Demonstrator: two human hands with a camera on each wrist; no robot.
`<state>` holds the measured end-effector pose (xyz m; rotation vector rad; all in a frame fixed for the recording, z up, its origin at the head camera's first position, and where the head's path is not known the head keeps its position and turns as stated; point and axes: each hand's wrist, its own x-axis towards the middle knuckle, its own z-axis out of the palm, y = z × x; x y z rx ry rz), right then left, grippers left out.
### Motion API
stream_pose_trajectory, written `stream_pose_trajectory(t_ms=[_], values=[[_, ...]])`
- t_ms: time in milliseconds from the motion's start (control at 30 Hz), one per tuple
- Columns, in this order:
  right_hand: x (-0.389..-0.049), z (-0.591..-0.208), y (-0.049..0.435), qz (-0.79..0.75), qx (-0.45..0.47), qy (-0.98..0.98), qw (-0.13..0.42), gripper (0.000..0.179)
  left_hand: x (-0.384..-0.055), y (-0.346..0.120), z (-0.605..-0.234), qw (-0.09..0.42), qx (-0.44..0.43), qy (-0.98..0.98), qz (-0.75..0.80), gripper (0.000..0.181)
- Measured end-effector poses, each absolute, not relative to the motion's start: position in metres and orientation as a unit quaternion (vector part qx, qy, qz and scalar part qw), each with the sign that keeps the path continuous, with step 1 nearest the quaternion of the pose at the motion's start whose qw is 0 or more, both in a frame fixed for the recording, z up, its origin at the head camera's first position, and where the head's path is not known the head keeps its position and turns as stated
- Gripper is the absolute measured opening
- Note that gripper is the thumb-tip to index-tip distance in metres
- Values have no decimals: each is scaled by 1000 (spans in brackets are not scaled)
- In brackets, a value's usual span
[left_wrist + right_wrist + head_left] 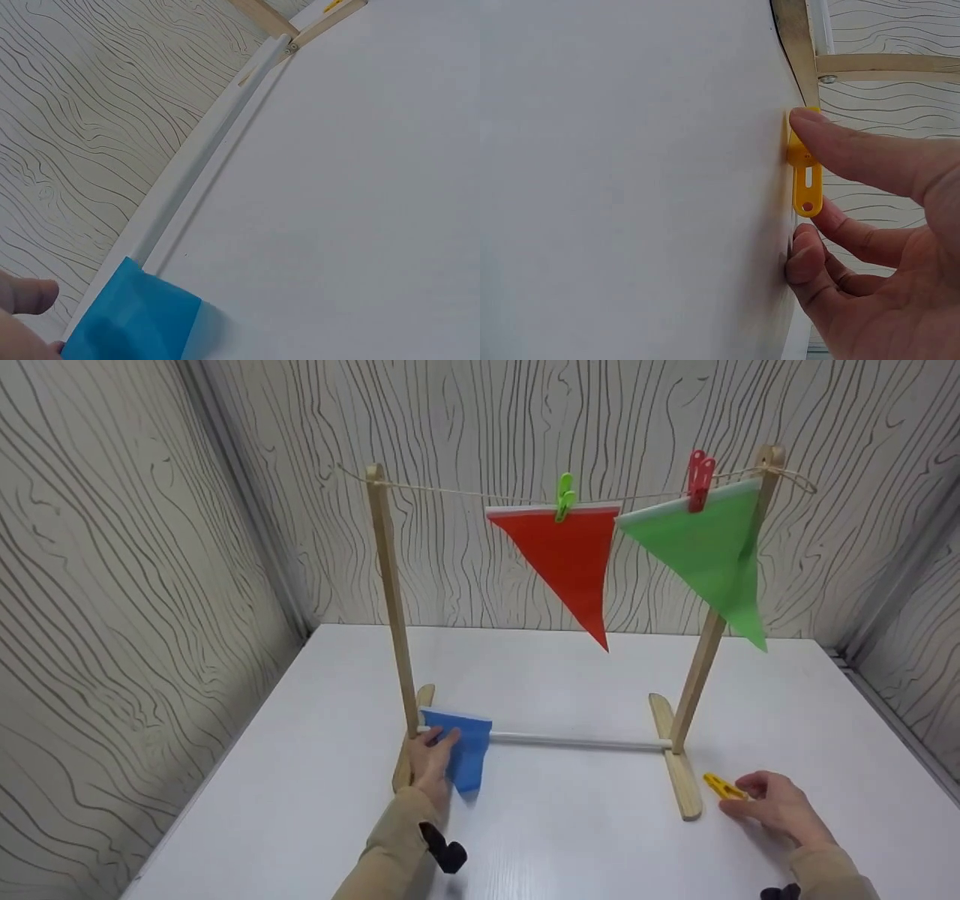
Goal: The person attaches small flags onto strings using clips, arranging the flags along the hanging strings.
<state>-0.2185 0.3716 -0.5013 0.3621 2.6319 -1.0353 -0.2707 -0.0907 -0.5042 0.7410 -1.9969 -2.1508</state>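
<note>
My left hand (431, 765) is at the blue pennant (469, 757), which lies across the left end of the white crossbar (577, 742). Its thumb and index finger stand apart there; in the left wrist view the thumb (34, 295) is lifted off the blue cloth (139, 319), and a fingertip meets its edge. Past the stand's right foot, my right hand (776, 806) holds a yellow clothespin (724, 787) low at the tabletop, between thumb and fingers. The right wrist view shows the thumb over one end of the clothespin (808, 184).
A string (450, 490) runs between two wooden posts (394, 592). A green clothespin (565, 497) holds a red pennant (574, 555) on it; a red clothespin (701, 481) holds a green pennant (709, 551) beside the right post. Wooden feet (681, 780) rest on the white table (570, 840).
</note>
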Motion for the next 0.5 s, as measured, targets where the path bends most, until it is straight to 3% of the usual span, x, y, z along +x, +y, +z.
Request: stream_pose_trajectory(t_ms=[500], values=[[-218,-502,370,-340,124,922,140,77,-272,-91,-506,139,259,-667,-684,23]])
